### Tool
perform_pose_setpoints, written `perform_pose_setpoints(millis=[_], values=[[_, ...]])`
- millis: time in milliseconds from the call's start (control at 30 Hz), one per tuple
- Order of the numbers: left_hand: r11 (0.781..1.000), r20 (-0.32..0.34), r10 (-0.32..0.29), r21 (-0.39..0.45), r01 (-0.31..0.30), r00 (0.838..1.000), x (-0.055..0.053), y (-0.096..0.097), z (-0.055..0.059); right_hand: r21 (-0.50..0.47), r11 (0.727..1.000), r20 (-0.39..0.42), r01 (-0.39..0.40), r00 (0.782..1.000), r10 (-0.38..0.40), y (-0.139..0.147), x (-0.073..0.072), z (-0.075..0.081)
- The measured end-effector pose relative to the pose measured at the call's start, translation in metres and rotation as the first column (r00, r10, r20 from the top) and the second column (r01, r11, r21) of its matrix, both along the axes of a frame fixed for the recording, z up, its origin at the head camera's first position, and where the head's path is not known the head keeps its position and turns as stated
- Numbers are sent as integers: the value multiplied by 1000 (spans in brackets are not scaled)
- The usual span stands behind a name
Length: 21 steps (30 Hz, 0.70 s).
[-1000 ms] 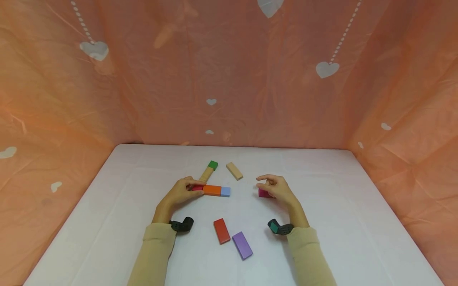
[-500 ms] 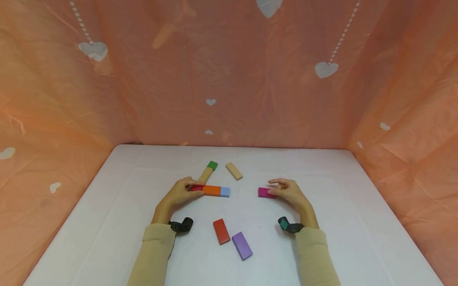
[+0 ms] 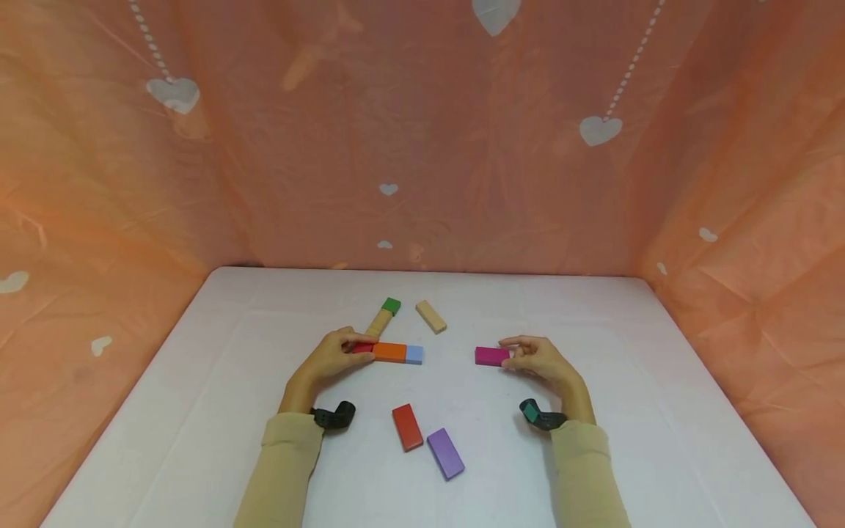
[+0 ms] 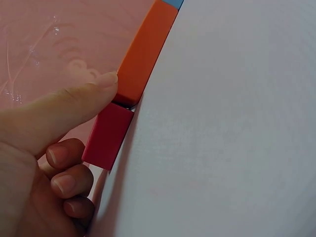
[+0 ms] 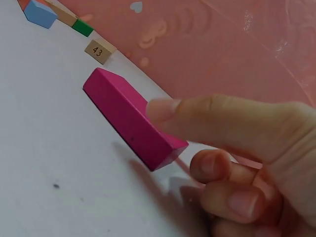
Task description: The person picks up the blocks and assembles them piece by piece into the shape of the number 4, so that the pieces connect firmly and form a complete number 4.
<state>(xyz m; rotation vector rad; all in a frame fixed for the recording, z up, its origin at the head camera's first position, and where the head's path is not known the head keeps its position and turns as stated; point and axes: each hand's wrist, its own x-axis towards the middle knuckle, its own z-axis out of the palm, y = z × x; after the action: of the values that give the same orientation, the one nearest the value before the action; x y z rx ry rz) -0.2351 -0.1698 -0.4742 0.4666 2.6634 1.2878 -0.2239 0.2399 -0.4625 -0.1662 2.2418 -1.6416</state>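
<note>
My left hand (image 3: 333, 355) lies at the left end of a row of wooden blocks. Its thumb rests on the near end of the orange block (image 4: 145, 49), by the seam with a crimson block (image 4: 108, 133); the index finger reaches over the far side. A light blue block (image 3: 414, 355) continues the row to the right. Off to the right, my right hand (image 3: 543, 359) pinches the right end of a magenta block (image 5: 128, 118) between thumb and index finger, the index finger being hidden in the right wrist view.
A beige block (image 3: 379, 323) tipped by a green block (image 3: 392, 306) slants away behind the row. Another beige block (image 3: 431, 317) lies right of it. Nearer the body are a red block (image 3: 407, 427) and a purple block (image 3: 445, 455). An orange cloth (image 3: 422, 147) hangs behind the white table (image 3: 264, 315).
My right hand has shifted right along the magenta block to its right end, uncovering most of it, and index finger and thumb have drawn closer. The left hand stays in place.
</note>
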Motion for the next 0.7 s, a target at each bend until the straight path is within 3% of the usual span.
perform_pose_setpoints(millis=[200, 700], values=[[1000, 26, 7, 9, -7, 1000, -1, 1, 0, -42, 999, 9, -10, 1000, 11, 0, 1, 1], [1000, 23, 15, 5, -16, 1000, 0, 1, 0, -13, 1000, 4, 5, 1000, -4, -1, -1, 0]])
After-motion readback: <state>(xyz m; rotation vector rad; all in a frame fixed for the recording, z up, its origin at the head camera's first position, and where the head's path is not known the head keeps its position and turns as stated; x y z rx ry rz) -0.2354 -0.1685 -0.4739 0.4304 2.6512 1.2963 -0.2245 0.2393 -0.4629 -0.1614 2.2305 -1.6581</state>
